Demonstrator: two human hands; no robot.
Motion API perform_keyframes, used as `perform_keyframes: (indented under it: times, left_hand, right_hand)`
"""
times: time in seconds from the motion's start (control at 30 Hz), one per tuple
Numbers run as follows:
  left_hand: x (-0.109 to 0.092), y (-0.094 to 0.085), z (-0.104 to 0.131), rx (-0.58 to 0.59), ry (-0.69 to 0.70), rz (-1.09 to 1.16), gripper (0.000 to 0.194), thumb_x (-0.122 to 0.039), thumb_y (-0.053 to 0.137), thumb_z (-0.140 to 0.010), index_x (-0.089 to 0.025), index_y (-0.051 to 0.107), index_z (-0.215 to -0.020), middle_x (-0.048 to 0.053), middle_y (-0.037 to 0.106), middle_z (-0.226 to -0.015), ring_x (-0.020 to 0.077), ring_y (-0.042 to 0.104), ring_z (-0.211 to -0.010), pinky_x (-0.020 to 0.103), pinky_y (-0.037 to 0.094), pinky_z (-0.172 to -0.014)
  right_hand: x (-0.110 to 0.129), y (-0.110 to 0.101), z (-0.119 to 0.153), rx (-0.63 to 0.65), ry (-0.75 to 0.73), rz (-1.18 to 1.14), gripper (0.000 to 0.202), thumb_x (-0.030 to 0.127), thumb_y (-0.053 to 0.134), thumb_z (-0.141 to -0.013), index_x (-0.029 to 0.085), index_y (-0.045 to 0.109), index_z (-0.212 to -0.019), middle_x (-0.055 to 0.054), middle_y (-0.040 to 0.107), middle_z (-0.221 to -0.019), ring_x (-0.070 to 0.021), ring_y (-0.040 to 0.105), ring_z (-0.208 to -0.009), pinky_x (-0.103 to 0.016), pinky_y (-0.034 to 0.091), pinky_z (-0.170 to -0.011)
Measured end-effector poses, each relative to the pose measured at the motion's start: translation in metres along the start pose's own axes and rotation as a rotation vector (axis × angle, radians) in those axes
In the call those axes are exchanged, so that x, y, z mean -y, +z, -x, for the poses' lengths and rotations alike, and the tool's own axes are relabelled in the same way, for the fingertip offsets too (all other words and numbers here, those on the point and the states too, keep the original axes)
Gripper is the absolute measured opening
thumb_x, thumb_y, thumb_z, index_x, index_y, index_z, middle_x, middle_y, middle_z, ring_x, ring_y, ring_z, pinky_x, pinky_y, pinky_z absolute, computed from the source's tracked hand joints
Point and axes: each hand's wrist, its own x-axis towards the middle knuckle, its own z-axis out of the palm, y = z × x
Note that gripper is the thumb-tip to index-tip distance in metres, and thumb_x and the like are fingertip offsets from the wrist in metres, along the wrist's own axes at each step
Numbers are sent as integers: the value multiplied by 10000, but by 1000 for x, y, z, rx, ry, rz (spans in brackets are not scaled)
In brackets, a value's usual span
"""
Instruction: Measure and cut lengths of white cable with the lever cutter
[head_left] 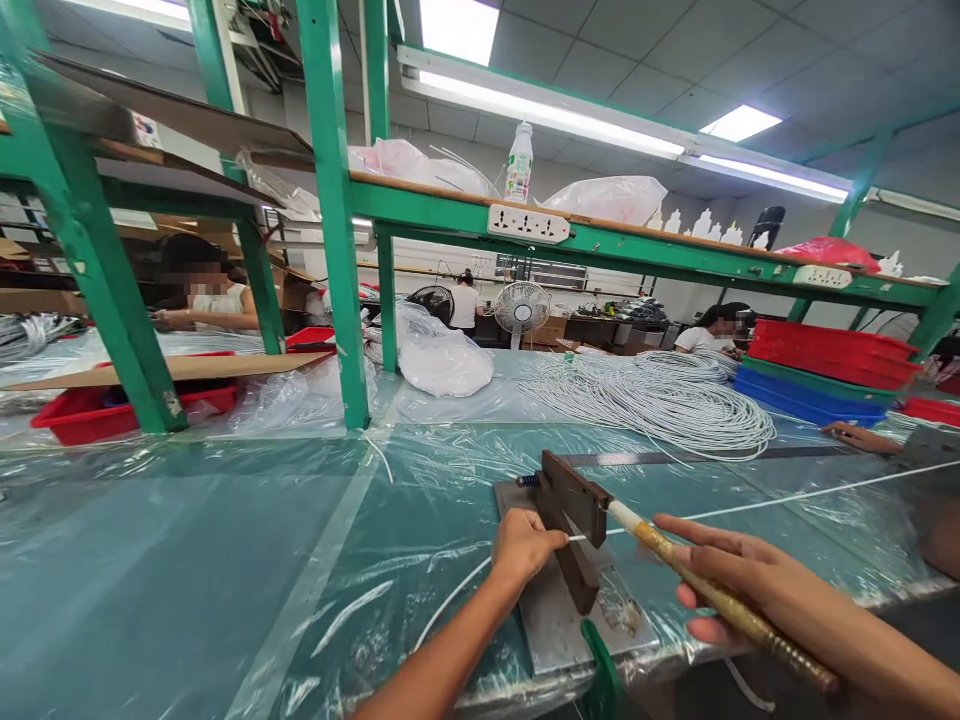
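My left hand (525, 545) pinches a thin white cable (459, 590) just left of a brown metal cutting fixture (571, 500). The cable passes through the fixture and runs on to the far right. My right hand (739, 580) is wrapped loosely round a long, yellowish taped handle (712, 595), whose pale upper end joins the fixture's blade arm. Beneath the fixture lies a grey metal base plate (551, 625) at the table's front edge. A green clamp (600, 665) sits on the plate's front side.
A coiled heap of white cable (660, 400) lies behind the fixture. Stacked red and blue trays (825, 375) stand at the right, near another person's hand (862, 437). Green shelf posts (334, 220) rise from the table (172, 540). A red tray (90, 415) is at the left.
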Motion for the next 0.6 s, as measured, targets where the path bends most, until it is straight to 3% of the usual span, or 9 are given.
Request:
perform_keyframes:
  times: [0.1, 0.2, 0.27, 0.33, 0.43, 0.47, 0.53, 0.6]
  left_hand:
    - [0, 0, 1, -10, 4, -12, 382, -203, 711, -537, -182, 357, -397, -81, 326, -375, 75, 299, -426, 244, 175, -473]
    - [0, 0, 1, -11, 8, -15, 389, -206, 709, -544, -181, 351, -395, -79, 331, -376, 75, 304, -431, 243, 177, -474]
    - [0, 0, 1, -6, 6, -16, 397, -210, 707, -548, -181, 340, -396, -79, 323, -375, 73, 300, -429, 243, 175, -475]
    - [-1, 0, 1, -4, 1, -22, 398, -218, 707, -546, -180, 339, -398, -80, 317, -373, 71, 295, -427, 243, 170, -475]
    - [-2, 0, 2, -7, 5, -18, 390, -232, 708, -539, -176, 350, -396, -78, 321, -369, 68, 296, -425, 241, 167, -478]
    - [-1, 0, 2, -9, 15, -9, 383, -233, 707, -536, -174, 356, -396, -77, 324, -369, 68, 297, -426, 239, 166, -479]
    - [0, -1, 3, -21, 27, 9, 364, -227, 699, -531, -173, 365, -399, -78, 328, -373, 67, 297, -428, 237, 166, -483]
    - [3, -3, 3, -28, 25, 21, 345, -223, 685, -529, -175, 369, -401, -77, 329, -379, 68, 295, -432, 237, 167, -488]
  right_hand:
    - [-11, 2, -6, 67, 64, 47, 236, 211, 471, -798, 148, 521, -1021, 35, 489, -478, -73, 457, -377, -136, 425, -328]
    - [-25, 4, -14, 146, 113, 168, 96, 211, 395, -767, 170, 483, -767, 85, 316, -399, -34, 221, -258, -123, 229, -224]
    - [-32, 5, -17, 187, 34, 249, 132, 260, 425, -739, 182, 477, -832, 103, 290, -411, -24, 168, -258, -119, 182, -223]
    - [-36, 4, -18, 222, -72, 309, 344, 367, 467, -731, 191, 466, -1027, 114, 299, -413, -26, 167, -264, -117, 181, -236]
    - [-47, 0, -19, 245, -117, 323, 564, 472, 478, -734, 194, 397, -1219, 103, 367, -442, -23, 143, -272, -135, 177, -249]
    - [-55, -1, -20, 233, -118, 324, 588, 489, 480, -738, 201, 392, -1243, 82, 428, -477, -31, 185, -273, -152, 207, -255]
    - [-83, -2, -27, 134, -191, 322, 587, 496, 517, -730, 203, 444, -1234, -10, 595, -660, -88, 444, -377, -202, 392, -354]
    - [-118, -2, -36, -24, -313, 305, 519, 461, 559, -714, 182, 543, -1151, -112, 648, -977, -206, 636, -780, -276, 527, -671]
